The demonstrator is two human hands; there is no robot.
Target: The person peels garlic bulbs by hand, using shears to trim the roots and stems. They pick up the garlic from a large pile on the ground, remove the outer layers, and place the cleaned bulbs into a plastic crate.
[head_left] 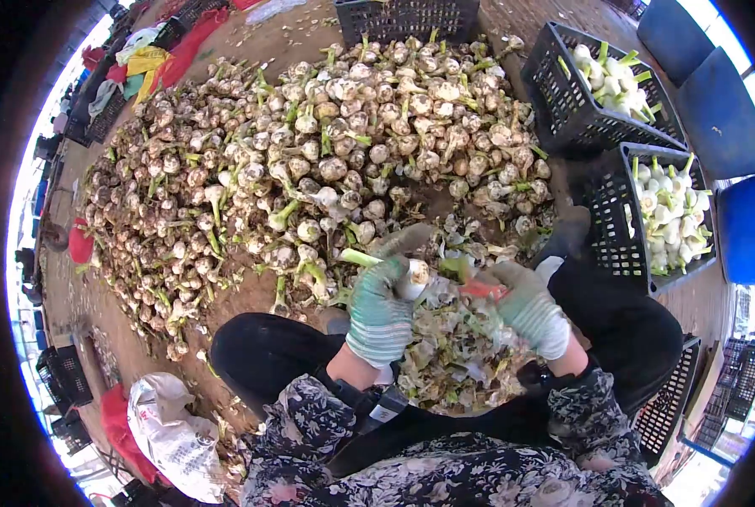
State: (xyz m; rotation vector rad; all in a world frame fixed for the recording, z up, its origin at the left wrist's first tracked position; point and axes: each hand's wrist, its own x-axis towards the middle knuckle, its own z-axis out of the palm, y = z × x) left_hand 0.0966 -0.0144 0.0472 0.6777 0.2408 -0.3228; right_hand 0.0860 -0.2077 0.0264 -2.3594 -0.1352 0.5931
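My left hand [381, 304], in a green and white striped glove, is closed around a garlic bulb [414, 279]. The bulb's pale green stem [360, 258] sticks out past the thumb side. My right hand [525, 306], gloved likewise, is wrapped around a red-handled tool [484, 290]; its working end is blurred, so the kind cannot be told. A greenish scrap [457, 267] shows close to the tool. Below and between my hands lies a heap of garlic skins [457, 355], between my bent legs.
A wide pile of dirt-covered garlic [327, 144] spreads ahead. To the right, one black crate [563, 101] and another black crate [610, 211] hold cleaned white bulbs. A third crate [407, 19] stands behind the pile. A white sack [174, 435] lies at lower left, blue barrels [747, 232] at right.
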